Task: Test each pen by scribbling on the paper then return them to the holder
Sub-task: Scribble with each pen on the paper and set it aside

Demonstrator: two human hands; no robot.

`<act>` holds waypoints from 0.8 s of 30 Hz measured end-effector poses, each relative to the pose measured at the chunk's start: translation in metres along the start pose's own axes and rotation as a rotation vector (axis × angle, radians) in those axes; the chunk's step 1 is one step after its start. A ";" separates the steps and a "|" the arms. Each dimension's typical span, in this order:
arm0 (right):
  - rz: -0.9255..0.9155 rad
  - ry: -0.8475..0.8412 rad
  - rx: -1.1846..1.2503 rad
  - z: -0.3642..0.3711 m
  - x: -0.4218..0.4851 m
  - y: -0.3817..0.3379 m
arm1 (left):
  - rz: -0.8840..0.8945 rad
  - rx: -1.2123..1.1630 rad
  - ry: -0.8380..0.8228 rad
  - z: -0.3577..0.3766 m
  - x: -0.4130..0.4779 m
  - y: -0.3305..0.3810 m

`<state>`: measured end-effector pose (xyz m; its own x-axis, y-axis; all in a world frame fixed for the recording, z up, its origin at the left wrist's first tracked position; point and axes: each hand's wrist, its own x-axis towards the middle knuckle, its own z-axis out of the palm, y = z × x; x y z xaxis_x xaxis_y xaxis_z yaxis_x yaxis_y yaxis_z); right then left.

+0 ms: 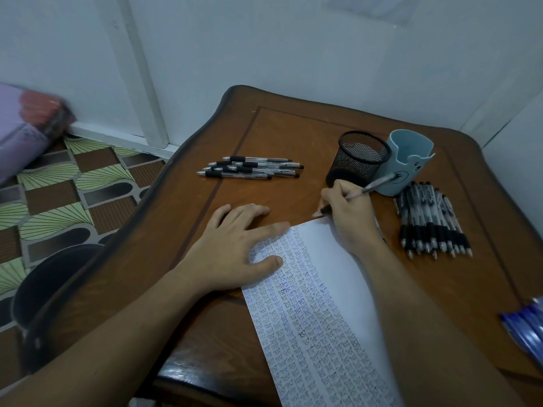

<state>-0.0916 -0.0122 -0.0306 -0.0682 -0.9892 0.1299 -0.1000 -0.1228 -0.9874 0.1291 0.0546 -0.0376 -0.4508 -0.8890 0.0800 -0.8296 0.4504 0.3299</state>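
A white sheet of paper (317,304) lies slantwise on the glossy brown wooden table (182,230), running off the near edge. Its left part is packed with rows of small black and blue handwritten marks, and its right strip is bare. To the right of the paper, at the picture's edge, lies a blurred cluster of blue pens (526,330). The left hand (235,245) lies flat with its fingers spread, thumb and forefinger pressing the paper's left margin. The right hand (349,212) pinches a clear-barrelled pen (373,186) with a black grip, its tip at the paper's far edge. Farther right of the paper, a dense row of matching pens (432,221) lies with tips pointing nearward. Beyond the paper stand a black wire-mesh holder (360,158), round and see-through, and touching it a smooth pale-blue cup (408,160) with a notched rim. Left of these lie several loose pens (249,168). The tabletop has a scalloped dark rim and an inlaid line. Left of the paper, below the table, are patterned green-and-brown floor tiles (58,186). Behind everything rises a plain pale wall (293,54).
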 end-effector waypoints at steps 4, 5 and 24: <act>0.061 0.009 0.122 -0.001 -0.006 -0.015 | -0.004 0.000 -0.018 -0.001 -0.001 0.000; 0.065 0.021 0.153 -0.002 -0.008 -0.018 | -0.005 0.004 -0.019 -0.001 -0.001 0.000; 0.115 0.063 -0.328 -0.063 -0.026 -0.106 | -0.013 0.014 -0.032 -0.002 -0.001 0.000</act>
<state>-0.1413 0.0318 0.0765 -0.1574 -0.9869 0.0353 -0.4010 0.0312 -0.9155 0.1302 0.0554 -0.0361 -0.4500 -0.8919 0.0457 -0.8399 0.4400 0.3177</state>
